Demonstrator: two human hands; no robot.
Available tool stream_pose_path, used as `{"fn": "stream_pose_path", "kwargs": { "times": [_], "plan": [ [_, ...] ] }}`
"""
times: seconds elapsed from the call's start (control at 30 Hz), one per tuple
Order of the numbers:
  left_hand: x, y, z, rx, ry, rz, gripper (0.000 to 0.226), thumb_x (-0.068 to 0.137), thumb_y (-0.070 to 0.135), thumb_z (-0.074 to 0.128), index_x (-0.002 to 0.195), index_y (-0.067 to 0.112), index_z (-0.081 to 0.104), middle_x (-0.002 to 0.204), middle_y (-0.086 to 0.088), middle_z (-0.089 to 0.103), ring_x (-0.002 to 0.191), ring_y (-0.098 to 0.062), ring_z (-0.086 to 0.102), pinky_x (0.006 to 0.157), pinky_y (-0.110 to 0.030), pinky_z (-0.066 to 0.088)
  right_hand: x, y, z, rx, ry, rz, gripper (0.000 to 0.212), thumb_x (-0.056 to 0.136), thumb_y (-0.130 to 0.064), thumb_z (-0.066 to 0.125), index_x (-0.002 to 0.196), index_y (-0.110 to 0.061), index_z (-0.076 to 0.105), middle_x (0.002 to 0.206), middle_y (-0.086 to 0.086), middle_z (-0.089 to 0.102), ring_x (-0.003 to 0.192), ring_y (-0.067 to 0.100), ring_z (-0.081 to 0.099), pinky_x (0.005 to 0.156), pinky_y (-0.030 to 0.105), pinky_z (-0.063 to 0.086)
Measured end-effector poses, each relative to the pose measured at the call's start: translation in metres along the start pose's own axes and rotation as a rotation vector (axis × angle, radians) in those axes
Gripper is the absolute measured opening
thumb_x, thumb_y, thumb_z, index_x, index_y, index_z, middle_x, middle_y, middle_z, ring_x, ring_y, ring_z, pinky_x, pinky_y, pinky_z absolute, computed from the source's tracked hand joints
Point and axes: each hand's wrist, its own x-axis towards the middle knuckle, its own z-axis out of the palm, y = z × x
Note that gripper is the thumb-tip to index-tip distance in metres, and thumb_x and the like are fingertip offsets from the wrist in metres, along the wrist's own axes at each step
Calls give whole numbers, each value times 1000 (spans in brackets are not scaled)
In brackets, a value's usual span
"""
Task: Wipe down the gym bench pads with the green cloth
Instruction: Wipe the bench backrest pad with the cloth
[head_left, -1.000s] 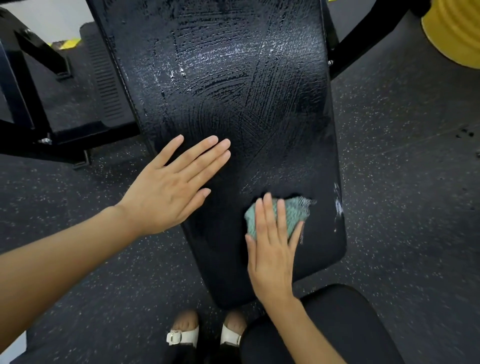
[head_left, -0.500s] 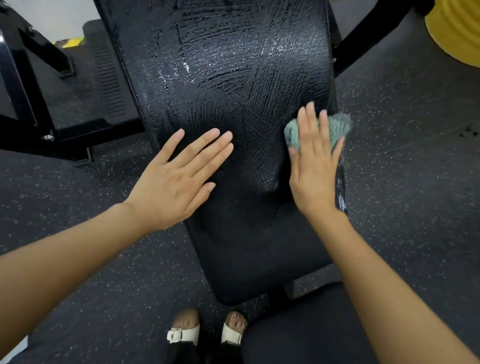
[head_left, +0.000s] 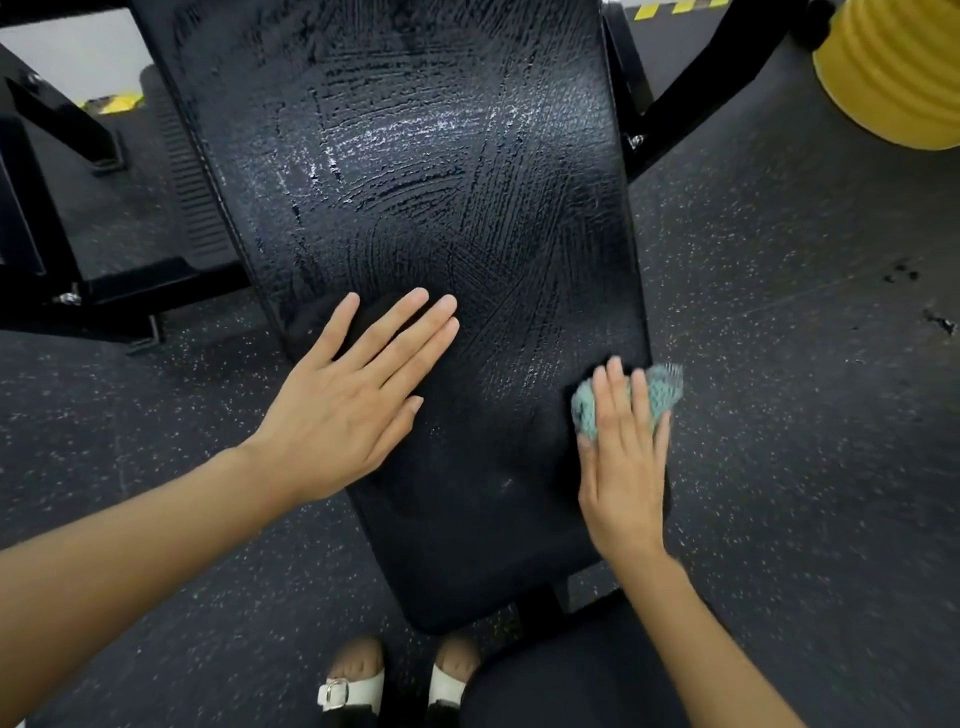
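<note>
Here the left hand (head_left: 353, 400) lies flat on the long black padded backrest of the gym bench (head_left: 415, 208), near its left edge. The fingers are straight and a little spread, and they hold nothing. The right hand (head_left: 623, 467) is at the right edge of the same pad, lower than the middle. Its fingers are also straight and close together, and they press down on the small green knitted cloth (head_left: 660, 395). The cloth is bunched under the fingertips; part of it sticks out beyond the fingers and over the edge of the pad. The hand is slightly blurred, so I cannot tell where the thumb lies.

The upper and middle part of the pad is covered with wet, shiny streaks in crossing directions – the lower part, near the person, looks dull and smooth. Below it, at the bottom right, the edge of the black seat pad (head_left: 571, 686) is visible.

Two feet in white buckled sandals (head_left: 353, 691) stand on the dark speckled rubber floor (head_left: 779, 364). A black metal frame (head_left: 130, 291) is at the left, and a yellow ribbed object (head_left: 893, 67) is at the top right corner.
</note>
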Motion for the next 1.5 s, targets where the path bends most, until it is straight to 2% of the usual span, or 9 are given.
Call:
{"fn": "stream_pose_path", "kwargs": {
  "times": [0.13,0.27,0.5,0.7,0.97,1.1,1.2,1.37,1.5],
  "plan": [
    [3,0,4,10,-2,18,61,99,32,29,155,8,18,163,-4,12,151,-23,10,121,-49,7,-7,-4,8,96,7,44,59,100,-21,25,153,-30,3,162,-15,-1,150,15,-4,119,58,3],
    [3,1,7,53,-1,10,61,100,33,28,155,9,16,164,-5,11,151,-23,11,121,-49,7,30,-30,7,170,102,104,53,103,-24,24,154,-23,9,162,-8,4,150,13,-5,118,59,-2],
    [4,2,8,76,6,2,62,99,33,27,155,10,14,164,-4,10,151,-22,10,121,-48,3,99,-57,-11,43,171,5,52,105,-29,27,154,-19,14,162,-4,9,150,15,-1,120,53,-1],
    [5,2,7,71,-2,4,63,99,34,26,156,10,12,164,-4,9,151,-22,9,121,-49,5,38,-24,-1,-7,104,83,54,103,-29,24,154,-25,6,162,-9,2,149,11,-4,120,52,3],
    [4,2,9,85,21,7,63,99,33,27,156,10,13,164,-4,10,151,-23,8,121,-49,4,-72,22,25,84,11,241,55,102,-35,15,151,-38,-8,160,-19,-8,149,12,-8,119,55,6],
    [3,2,9,94,29,6,63,99,33,28,156,10,11,164,-4,9,151,-22,8,121,-49,3,-61,13,29,198,72,288,53,104,-31,17,154,-28,2,162,-14,-3,149,14,-8,119,56,3],
    [3,2,10,97,35,8,64,99,32,30,156,10,12,164,-5,9,151,-23,8,120,-49,4,-26,3,22,236,139,245,51,105,-25,21,154,-20,10,162,-6,4,150,15,-6,119,55,2],
    [3,3,10,108,38,6,64,99,33,28,156,10,11,164,-4,9,151,-23,8,120,-49,3,56,-7,-3,245,197,79,50,105,-13,31,153,-11,16,162,5,12,150,22,1,122,44,2],
    [3,2,10,98,48,7,63,99,33,27,156,10,12,164,-4,9,151,-23,9,121,-49,3,57,0,-6,206,187,6,52,104,-12,33,153,-12,15,162,5,12,150,23,3,121,45,13]
  ]
}}
